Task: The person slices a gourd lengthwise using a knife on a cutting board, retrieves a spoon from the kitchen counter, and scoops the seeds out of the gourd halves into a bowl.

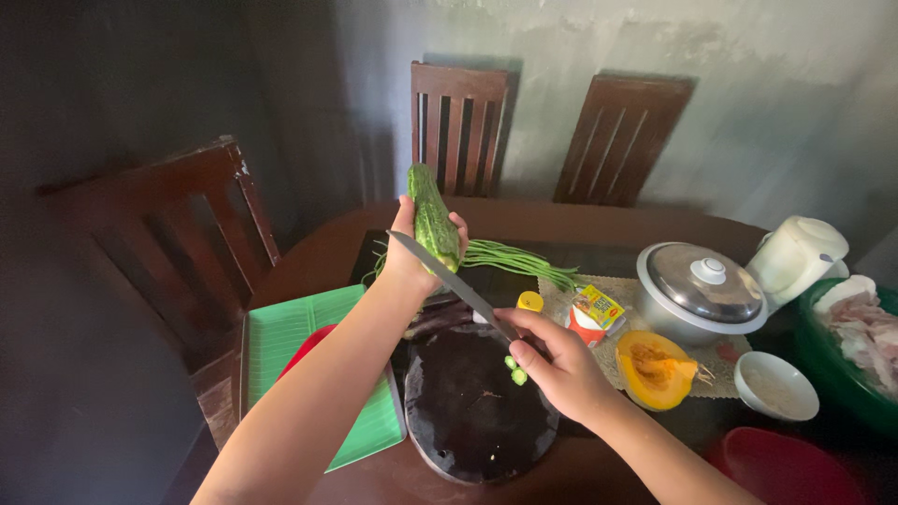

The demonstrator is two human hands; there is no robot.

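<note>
My left hand (412, 254) holds a bumpy green bitter gourd (434, 217) upright above the table. My right hand (552, 360) grips a knife (447, 279) whose blade slants up to the left and rests against the gourd's lower part. Below my hands lies a dark round cutting board (477, 411). Small green bits stick to my right fingers.
A green tray (290, 332) with a red item lies left of the board. Long green beans (524, 262), a small packet (594, 309), a lidded pot (702, 290), a cut squash (655, 369), a white bowl (774, 385), a white jug (795, 254) and a green basin (856, 337) stand to the right. Chairs surround the table.
</note>
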